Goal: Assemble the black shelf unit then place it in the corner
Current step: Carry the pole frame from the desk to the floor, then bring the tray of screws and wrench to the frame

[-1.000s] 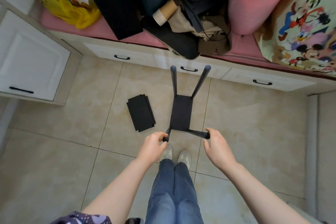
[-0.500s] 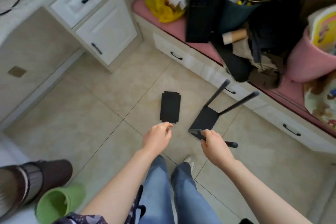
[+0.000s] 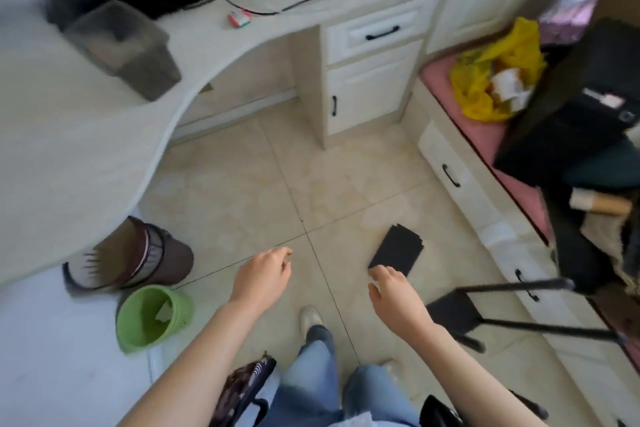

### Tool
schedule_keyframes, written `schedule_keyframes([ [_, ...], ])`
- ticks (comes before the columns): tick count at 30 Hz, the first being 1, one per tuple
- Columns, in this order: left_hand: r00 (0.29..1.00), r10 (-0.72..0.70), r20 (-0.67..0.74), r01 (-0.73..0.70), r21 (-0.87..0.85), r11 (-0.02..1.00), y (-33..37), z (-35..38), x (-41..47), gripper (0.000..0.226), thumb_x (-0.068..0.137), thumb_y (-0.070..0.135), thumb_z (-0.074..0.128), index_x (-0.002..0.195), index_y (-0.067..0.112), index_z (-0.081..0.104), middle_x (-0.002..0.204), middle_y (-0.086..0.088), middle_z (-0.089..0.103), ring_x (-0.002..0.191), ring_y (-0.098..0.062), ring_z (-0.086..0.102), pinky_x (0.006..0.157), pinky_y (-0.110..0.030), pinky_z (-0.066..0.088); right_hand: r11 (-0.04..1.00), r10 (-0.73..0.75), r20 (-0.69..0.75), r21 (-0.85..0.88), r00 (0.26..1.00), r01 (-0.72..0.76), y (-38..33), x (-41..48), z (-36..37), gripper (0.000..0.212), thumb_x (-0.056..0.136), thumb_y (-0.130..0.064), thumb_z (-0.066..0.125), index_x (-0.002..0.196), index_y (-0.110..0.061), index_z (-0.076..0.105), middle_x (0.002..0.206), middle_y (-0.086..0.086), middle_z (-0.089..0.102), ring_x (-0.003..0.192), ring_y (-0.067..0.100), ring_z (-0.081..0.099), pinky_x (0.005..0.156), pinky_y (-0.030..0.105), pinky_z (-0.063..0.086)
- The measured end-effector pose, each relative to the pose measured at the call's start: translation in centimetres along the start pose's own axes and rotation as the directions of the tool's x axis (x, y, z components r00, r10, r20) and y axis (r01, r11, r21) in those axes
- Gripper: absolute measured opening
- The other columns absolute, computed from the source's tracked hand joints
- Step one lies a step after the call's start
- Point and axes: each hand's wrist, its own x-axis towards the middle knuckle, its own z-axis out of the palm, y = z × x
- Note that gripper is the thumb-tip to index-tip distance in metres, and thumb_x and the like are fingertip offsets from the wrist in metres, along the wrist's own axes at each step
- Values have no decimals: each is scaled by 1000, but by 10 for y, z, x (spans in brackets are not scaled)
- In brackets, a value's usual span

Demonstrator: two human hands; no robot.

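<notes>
At 10 o'clock a grey translucent plastic box (image 3: 121,48) sits on the curved white desk (image 3: 86,135); blur hides its contents. At 8 o'clock a round brown bin (image 3: 162,256) stands half under the desk edge, and just beside it a green plastic wastebasket (image 3: 152,319) holds 1 pale paper scrap. At 2 o'clock a yellow plastic bag (image 3: 495,80), holding white packets, lies on the pink-cushioned bench (image 3: 440,80).

The partly built black shelf unit (image 3: 453,312) lies on its side on the tile floor at 4 o'clock, 2 long poles reaching toward the bench drawers. A loose flat black panel (image 3: 398,250) lies at 3 o'clock. The right hand (image 3: 394,291) hovers in front of that panel's near end, and the left hand (image 3: 263,274) is over bare tile; both hang loosely curled, holding nothing.
</notes>
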Motion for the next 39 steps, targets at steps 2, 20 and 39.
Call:
schedule_keyframes([
  [2,996,-76,-41,76,-18,997,-28,-20,7,33,103,25,49,133,26,62,121,1,71,110,-26,64,81,-34,48,999,-45,20,-21,999,46,-27,18,2,35,102,-22,43,135,-12,50,130,6,57,122,24,50,95,32,45],
  [20,811,-524,-259,439,-321,839,-156,-132,85,28,99,19,57,125,18,68,112,0,74,107,-24,66,83,-38,51,877,-427,213,-140,879,460,-227,207,-45,34,104,-22,38,135,-16,50,132,1,56,122,18,48,95,30,46],
  [39,704,-531,-472,381,-380,843,-219,-279,242,26,99,17,56,121,19,69,110,-3,73,103,-26,66,82,-40,54,741,-634,200,-120,747,661,-417,377,-96,28,102,-20,42,125,-12,57,120,5,60,111,22,52,84,29,45],
])
